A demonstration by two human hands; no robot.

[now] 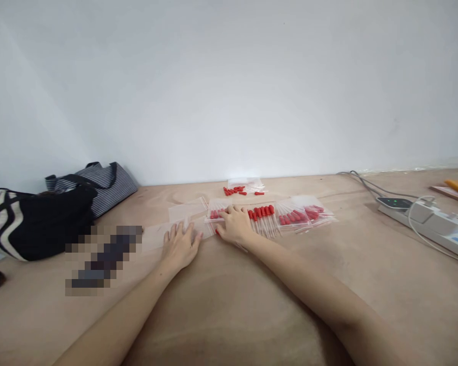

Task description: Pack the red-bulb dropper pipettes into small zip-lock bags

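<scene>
Wooden table (229, 300), clear bags (293, 215), slender red-topped droppers (262, 216)

At nine o'clock on the light-brown wooden table (366, 254), a black fabric bag with white stripes (57, 223) sits before a finely striped grey bag (116, 192). Toward three o'clock, a long white plastic power strip (404, 220) adjoins a flat black device with green lights (393, 203).
</scene>
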